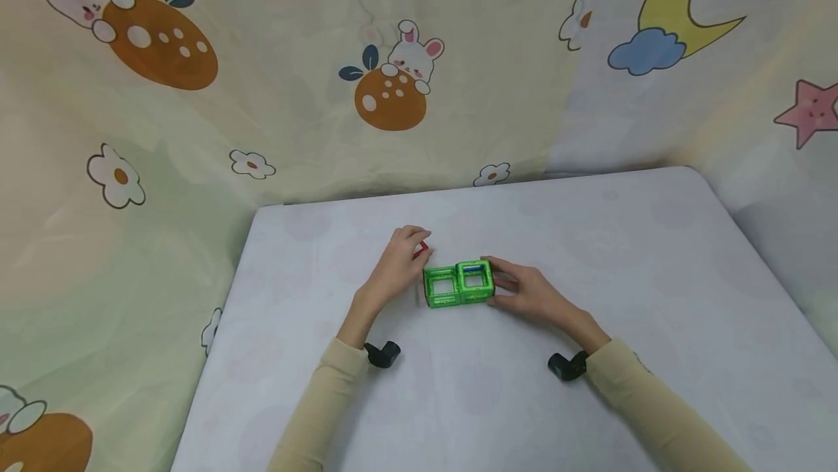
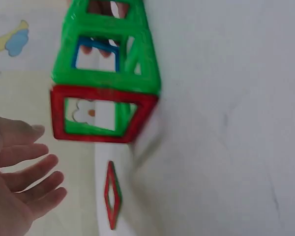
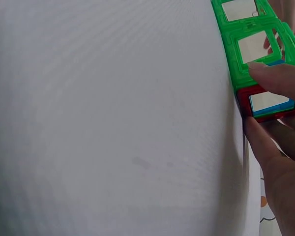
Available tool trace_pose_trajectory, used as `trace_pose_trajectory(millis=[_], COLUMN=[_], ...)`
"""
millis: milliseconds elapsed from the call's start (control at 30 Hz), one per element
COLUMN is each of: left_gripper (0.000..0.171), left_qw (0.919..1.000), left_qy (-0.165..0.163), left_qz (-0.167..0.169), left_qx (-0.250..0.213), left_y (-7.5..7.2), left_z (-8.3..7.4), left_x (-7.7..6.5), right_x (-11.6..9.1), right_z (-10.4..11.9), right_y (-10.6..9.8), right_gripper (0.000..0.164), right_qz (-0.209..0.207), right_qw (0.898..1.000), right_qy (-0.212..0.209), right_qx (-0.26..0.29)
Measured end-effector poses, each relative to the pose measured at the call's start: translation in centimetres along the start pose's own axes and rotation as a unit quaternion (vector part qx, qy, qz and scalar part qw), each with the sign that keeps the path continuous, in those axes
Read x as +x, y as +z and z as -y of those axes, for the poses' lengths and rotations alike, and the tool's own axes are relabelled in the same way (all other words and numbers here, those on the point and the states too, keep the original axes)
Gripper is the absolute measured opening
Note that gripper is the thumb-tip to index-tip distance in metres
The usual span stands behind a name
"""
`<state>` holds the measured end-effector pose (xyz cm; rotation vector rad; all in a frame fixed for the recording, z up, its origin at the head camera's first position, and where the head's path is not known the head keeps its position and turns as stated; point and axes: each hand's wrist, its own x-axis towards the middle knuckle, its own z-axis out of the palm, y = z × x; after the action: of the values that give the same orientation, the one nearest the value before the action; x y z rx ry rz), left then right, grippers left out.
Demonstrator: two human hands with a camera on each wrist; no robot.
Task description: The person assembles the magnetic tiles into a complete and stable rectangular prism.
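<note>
A see-through block of magnetic tiles (image 1: 459, 284) rests on the white table, with green square frames on top. In the left wrist view its near end is a red square frame (image 2: 104, 136); a blue frame (image 3: 273, 109) shows inside it in the right wrist view. My right hand (image 1: 533, 294) grips the block's right end, thumb on the green top and fingers at the red end tile. Beside the block's left end is my left hand (image 1: 396, 261), its fingers loosely bent and apart from it. A loose red tile (image 2: 111, 194) lies near those fingers, partly hidden in the head view.
The white table (image 1: 497, 399) runs back to a patterned cloth wall (image 1: 294, 94) with rabbits and flowers. A black wrist camera (image 1: 382, 354) sits at the left sleeve and another black camera (image 1: 568, 366) at the right one.
</note>
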<state>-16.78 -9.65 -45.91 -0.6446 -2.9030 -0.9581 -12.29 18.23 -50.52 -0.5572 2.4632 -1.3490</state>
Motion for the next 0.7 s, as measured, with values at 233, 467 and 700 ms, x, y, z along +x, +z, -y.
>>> trace_pose_trajectory(millis=[233, 467, 700], left_gripper=[0.038, 0.049, 0.053], left_qw=[0.9989, 0.9959, 0.995], left_qy=[-0.035, -0.069, -0.077], left_qz=[-0.025, -0.021, -0.014], left_qx=[0.019, 0.055, 0.062], left_y=[0.9, 1.7, 2.0], left_z=[2.5, 3.9, 4.4], left_x=[0.8, 1.0, 1.1], right_x=[-0.1, -0.2, -0.1], right_z=[0.0, 0.3, 0.1], right_y=[0.1, 0.2, 0.2], right_gripper=[0.079, 0.079, 0.079], right_qz=[-0.002, -0.001, -0.003], right_qw=[1.0, 1.0, 1.0], right_qy=[0.0, 0.006, 0.002], right_qx=[-0.003, -0.005, -0.007])
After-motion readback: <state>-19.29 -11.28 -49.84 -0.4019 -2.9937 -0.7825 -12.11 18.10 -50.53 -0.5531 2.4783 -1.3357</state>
